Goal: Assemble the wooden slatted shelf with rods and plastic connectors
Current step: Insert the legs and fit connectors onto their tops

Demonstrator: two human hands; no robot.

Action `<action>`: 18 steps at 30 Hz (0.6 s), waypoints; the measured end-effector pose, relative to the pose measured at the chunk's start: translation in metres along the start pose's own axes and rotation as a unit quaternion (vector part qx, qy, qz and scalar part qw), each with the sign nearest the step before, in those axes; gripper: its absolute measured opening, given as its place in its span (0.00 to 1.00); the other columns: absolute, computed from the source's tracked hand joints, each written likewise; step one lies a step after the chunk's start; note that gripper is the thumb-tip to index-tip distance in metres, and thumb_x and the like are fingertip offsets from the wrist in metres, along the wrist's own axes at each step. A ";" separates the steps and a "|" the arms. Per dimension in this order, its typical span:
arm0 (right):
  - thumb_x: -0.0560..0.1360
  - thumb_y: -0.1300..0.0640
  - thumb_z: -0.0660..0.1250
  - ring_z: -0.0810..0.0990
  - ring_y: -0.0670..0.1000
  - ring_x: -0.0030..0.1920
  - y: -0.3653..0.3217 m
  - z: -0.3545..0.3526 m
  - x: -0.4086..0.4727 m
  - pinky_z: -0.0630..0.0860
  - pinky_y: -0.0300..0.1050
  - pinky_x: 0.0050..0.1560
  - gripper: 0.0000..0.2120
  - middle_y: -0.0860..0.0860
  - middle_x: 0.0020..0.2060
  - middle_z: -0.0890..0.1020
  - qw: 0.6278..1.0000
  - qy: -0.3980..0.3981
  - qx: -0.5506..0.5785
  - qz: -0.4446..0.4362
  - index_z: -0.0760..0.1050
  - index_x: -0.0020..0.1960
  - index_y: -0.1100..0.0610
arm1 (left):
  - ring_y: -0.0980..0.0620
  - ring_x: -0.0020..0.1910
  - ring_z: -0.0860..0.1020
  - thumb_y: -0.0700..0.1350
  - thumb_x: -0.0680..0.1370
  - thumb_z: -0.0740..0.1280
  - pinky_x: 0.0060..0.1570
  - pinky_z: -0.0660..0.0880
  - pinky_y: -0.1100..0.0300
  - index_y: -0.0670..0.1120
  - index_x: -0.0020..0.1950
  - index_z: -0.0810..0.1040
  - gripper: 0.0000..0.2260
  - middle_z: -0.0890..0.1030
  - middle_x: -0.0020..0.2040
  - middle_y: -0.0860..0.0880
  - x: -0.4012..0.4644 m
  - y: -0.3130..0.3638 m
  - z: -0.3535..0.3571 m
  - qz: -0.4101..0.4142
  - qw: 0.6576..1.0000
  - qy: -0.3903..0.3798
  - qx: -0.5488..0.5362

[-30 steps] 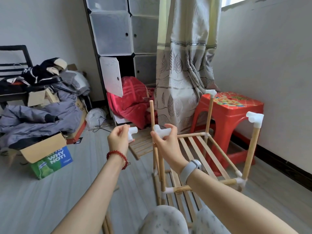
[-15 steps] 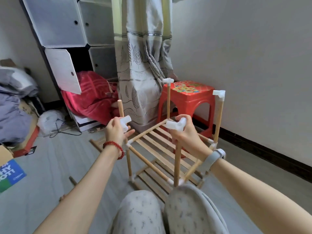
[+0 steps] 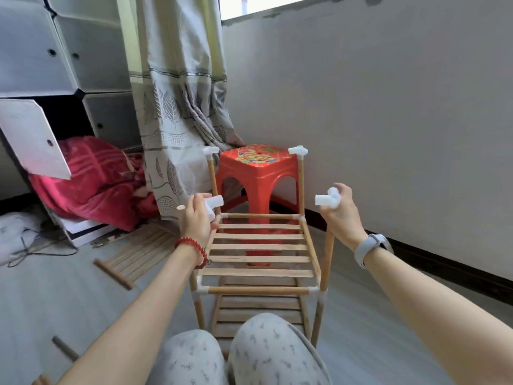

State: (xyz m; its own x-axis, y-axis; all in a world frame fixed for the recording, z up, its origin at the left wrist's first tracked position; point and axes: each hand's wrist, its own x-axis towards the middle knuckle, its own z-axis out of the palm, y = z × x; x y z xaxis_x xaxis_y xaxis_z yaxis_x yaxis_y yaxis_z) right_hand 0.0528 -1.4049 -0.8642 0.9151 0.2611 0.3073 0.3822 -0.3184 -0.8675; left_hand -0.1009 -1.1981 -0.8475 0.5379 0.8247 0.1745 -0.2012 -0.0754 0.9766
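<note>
Between my knees and the red stool (image 3: 256, 165) stands the slatted shelf (image 3: 259, 247) on the floor. At its near left post, my left hand (image 3: 197, 218) grips 1 white connector (image 3: 212, 204). My right hand (image 3: 340, 211) pinches another connector (image 3: 327, 198) above the near right rod (image 3: 327, 259). Both far posts already carry connectors.
</note>
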 end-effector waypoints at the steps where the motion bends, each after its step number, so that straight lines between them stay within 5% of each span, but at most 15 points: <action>1: 0.77 0.59 0.62 0.76 0.50 0.51 0.001 0.001 -0.002 0.73 0.42 0.49 0.27 0.54 0.57 0.73 1.000 0.004 -0.003 -0.022 0.56 0.73 0.57 | 0.62 0.19 0.71 0.44 0.83 0.50 0.22 0.70 0.68 0.43 0.50 0.72 0.12 0.70 0.36 0.47 0.001 0.001 0.001 0.001 1.000 -0.006 0.000; 4: 0.71 0.60 0.69 0.62 0.52 0.69 0.007 -0.003 -0.008 0.61 0.59 0.69 0.40 0.54 0.68 0.63 0.988 0.014 -0.110 -0.108 0.51 0.76 0.54 | 0.61 0.19 0.68 0.47 0.83 0.50 0.22 0.66 0.66 0.46 0.44 0.72 0.15 0.69 0.34 0.47 0.001 0.004 0.003 -0.011 0.999 -0.039 -0.014; 8: 0.71 0.51 0.61 0.55 0.54 0.74 -0.015 -0.006 -0.018 0.42 0.66 0.70 0.32 0.54 0.72 0.61 0.936 0.070 -0.209 -0.274 0.58 0.74 0.51 | 0.57 0.29 0.69 0.48 0.83 0.54 0.24 0.69 0.67 0.44 0.45 0.76 0.15 0.70 0.36 0.47 -0.002 0.014 0.000 -0.065 0.986 -0.110 -0.111; 10: 0.74 0.50 0.58 0.65 0.52 0.68 -0.043 0.004 -0.022 0.51 0.58 0.75 0.23 0.53 0.65 0.71 0.925 0.086 -0.173 -0.328 0.69 0.67 0.55 | 0.56 0.30 0.70 0.49 0.82 0.57 0.25 0.70 0.66 0.43 0.46 0.77 0.14 0.70 0.35 0.48 -0.002 0.022 -0.005 -0.084 0.974 -0.151 -0.146; 12: 0.78 0.53 0.60 0.72 0.48 0.58 -0.077 0.022 -0.028 0.64 0.37 0.67 0.14 0.49 0.55 0.77 0.956 -0.031 -0.080 -0.280 0.76 0.60 0.57 | 0.57 0.28 0.71 0.51 0.80 0.61 0.24 0.70 0.67 0.42 0.47 0.77 0.13 0.72 0.34 0.47 -0.002 0.030 -0.010 -0.093 0.970 -0.165 -0.150; 15: 0.80 0.52 0.60 0.78 0.47 0.48 -0.110 0.055 -0.033 0.77 0.41 0.51 0.13 0.50 0.48 0.80 0.953 -0.245 0.016 -0.178 0.75 0.60 0.57 | 0.58 0.26 0.74 0.53 0.80 0.61 0.24 0.71 0.67 0.41 0.49 0.75 0.14 0.75 0.34 0.47 -0.004 0.033 -0.015 -0.074 0.978 -0.155 -0.116; 18: 0.80 0.52 0.59 0.78 0.47 0.40 -0.128 0.088 -0.037 0.75 0.41 0.39 0.15 0.55 0.45 0.80 0.931 -0.312 0.032 -0.185 0.75 0.59 0.61 | 0.54 0.29 0.77 0.51 0.81 0.58 0.30 0.74 0.63 0.39 0.51 0.75 0.16 0.78 0.37 0.44 0.000 0.033 -0.024 -0.061 0.984 -0.139 -0.091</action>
State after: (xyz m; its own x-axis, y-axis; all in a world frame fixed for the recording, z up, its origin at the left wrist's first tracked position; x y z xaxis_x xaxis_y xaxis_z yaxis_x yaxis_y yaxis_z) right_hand -0.0410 -1.2937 -0.7987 0.4616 0.8273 0.3203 0.6300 -0.0515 -0.7749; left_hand -0.1269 -1.1870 -0.8181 0.7653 0.6342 0.1104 -0.2511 0.1362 0.9583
